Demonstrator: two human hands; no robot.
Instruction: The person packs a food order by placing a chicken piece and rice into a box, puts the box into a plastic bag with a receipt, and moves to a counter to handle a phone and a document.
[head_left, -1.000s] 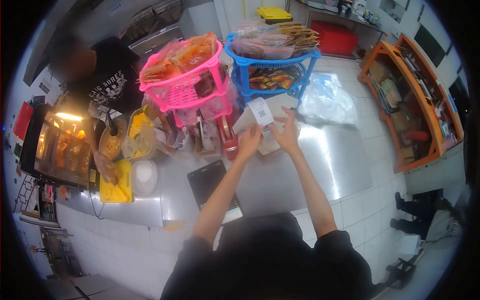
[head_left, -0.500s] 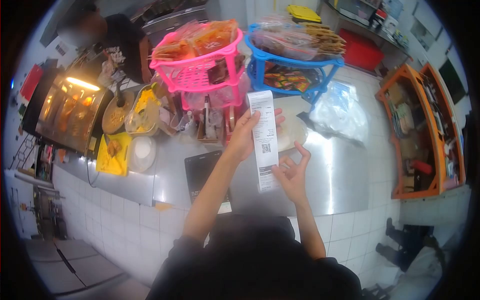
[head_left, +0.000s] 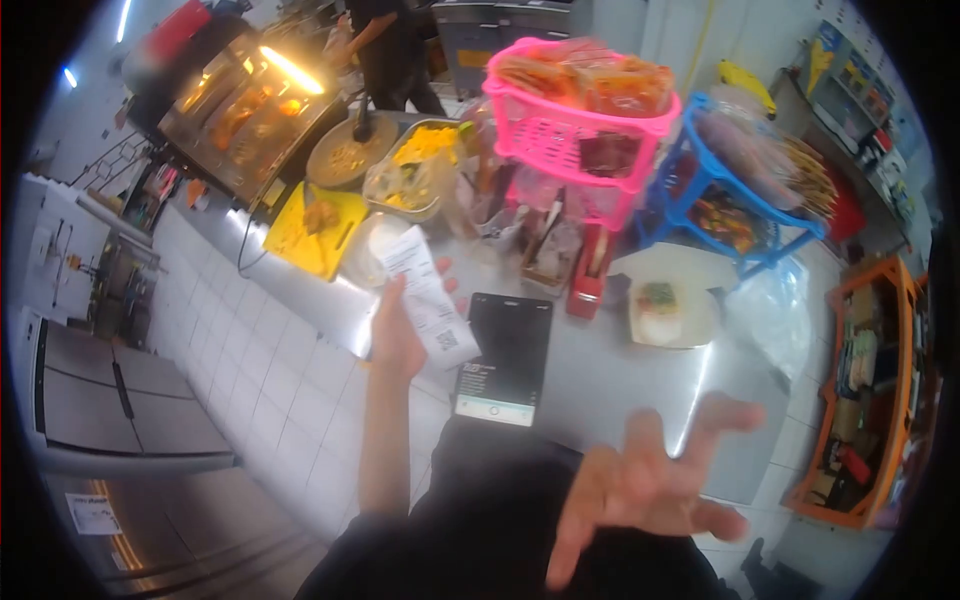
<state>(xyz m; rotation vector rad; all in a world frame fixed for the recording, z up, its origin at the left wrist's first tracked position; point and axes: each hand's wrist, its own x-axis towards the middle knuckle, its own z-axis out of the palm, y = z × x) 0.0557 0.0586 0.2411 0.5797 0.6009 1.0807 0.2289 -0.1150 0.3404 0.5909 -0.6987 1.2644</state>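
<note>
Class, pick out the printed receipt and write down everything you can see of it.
The receipt is a long, narrow strip of thin white paper. It bears dark lines of print, too blurred to read, and a square QR code near its lower end. The left hand holds it, thumb in front and fingers behind. It slants, its upper end toward the picture's left, and its lower end overlaps the tablet in view; whether they touch is unclear.

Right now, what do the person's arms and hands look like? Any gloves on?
No gloves! The left hand and right hand are both bare, with no rings that I can see. The left forearm is bare too, without a watch, and comes out of a plain black sleeve. The right forearm can't be made out.
</note>
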